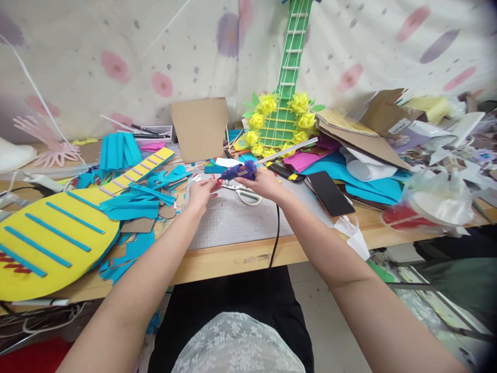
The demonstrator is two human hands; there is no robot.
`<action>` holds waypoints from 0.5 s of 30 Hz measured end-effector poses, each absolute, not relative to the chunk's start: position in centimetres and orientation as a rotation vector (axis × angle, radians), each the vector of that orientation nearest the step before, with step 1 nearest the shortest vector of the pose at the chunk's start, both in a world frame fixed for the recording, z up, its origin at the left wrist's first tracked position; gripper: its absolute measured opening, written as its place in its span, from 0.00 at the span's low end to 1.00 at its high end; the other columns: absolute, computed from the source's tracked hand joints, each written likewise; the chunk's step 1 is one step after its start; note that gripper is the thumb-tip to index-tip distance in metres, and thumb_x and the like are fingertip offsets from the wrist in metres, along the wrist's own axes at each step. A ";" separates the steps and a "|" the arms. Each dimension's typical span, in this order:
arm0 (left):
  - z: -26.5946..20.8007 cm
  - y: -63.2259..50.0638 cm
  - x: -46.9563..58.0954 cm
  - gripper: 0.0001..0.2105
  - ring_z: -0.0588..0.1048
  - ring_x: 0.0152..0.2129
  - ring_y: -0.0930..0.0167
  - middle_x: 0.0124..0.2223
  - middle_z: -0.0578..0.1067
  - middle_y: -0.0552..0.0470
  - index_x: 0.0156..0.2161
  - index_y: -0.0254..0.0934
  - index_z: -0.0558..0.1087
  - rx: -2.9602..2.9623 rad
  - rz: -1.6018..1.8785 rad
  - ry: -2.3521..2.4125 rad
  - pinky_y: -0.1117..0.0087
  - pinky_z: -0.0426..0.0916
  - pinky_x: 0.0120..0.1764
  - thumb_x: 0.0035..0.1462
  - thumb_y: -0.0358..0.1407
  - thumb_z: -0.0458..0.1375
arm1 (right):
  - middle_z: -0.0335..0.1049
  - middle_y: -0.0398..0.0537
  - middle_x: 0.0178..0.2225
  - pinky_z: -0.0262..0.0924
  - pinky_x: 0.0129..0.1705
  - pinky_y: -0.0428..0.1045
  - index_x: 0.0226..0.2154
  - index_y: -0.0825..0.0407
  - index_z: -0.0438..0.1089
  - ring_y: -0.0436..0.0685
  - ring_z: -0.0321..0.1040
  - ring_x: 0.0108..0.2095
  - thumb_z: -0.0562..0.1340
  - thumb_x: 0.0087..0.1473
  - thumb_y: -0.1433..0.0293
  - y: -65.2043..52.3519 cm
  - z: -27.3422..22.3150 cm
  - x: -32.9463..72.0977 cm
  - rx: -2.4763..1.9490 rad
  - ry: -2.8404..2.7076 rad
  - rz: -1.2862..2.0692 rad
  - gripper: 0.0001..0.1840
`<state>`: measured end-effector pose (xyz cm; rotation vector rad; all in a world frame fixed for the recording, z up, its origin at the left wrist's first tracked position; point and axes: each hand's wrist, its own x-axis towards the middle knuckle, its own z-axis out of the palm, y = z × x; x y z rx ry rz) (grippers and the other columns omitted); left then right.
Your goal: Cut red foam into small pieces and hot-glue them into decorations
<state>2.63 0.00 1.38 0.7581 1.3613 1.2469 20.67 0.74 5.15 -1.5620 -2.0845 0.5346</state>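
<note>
In my right hand [264,182] is a blue hot glue gun [241,170], a long glue stick [289,150] jutting from its back and its black cord [278,228] hanging over the table edge. The nozzle points left, close to the fingertips of my left hand [202,194]. Those fingers pinch a small red piece [218,182], possibly paper; its shape is too small to make out. White-handled scissors [248,197] lie just below the glue gun on the grey cutting mat [229,225].
At left lies a yellow cardboard guitar [58,233] with blue strips, beside blue paper scraps [132,207]. A green guitar [291,77] with yellow flowers leans on the wall behind. A phone [330,193], stacked paper and a bagged cup [415,210] stand right.
</note>
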 end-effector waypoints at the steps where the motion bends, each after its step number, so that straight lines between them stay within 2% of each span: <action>1: 1.4 0.0 2.6 0.06 0.76 0.33 0.68 0.32 0.77 0.47 0.27 0.34 0.73 0.757 1.248 1.358 0.72 0.66 0.31 0.42 0.36 0.61 | 0.73 0.51 0.31 0.58 0.36 0.49 0.36 0.52 0.73 0.57 0.69 0.35 0.58 0.50 0.53 0.7 5.2 20.6 -1.560 -2.089 0.528 0.21; 15: 1.1 0.6 2.2 0.07 0.75 0.33 0.69 0.31 0.76 0.48 0.26 0.35 0.74 0.754 1.290 1.366 0.72 0.66 0.32 0.40 0.37 0.62 | 0.73 0.50 0.33 0.58 0.35 0.48 0.35 0.52 0.73 0.57 0.69 0.34 0.60 0.49 0.57 0.4 5.4 20.8 -1.537 -2.115 0.540 0.17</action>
